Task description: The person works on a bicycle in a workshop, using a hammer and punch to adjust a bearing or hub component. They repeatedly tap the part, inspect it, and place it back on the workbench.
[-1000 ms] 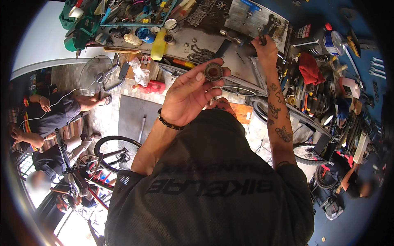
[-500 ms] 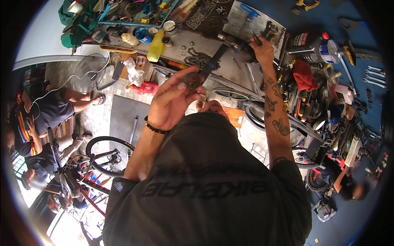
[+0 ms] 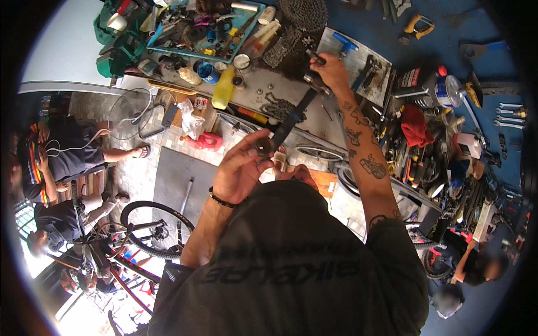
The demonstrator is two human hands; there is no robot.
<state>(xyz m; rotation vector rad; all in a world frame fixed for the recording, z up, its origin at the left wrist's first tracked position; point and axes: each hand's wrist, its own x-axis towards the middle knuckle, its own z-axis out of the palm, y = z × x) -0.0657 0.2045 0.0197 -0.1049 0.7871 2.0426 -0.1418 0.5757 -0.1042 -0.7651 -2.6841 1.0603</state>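
My left hand is raised at the near edge of the bench, its fingers closed around a small, dark metal ring-shaped part. My right hand grips a short dark tool over the bench, just above a hammer whose long dark handle slants down behind the ring. A bicycle chain lies beside the handle. To the right of my right hand is a metal tray holding tools, with a blue-handled tool at its upper end.
A cluttered teal tray, yellow bottle and pots crowd the bench. A red cloth lies among tools at right. Bicycles stand lower left, near two people. Another person is at lower right.
My left hand has moved down and left in the view with the ring. My right hand has moved left with its tool. The view has shifted, showing more of the bench's back.
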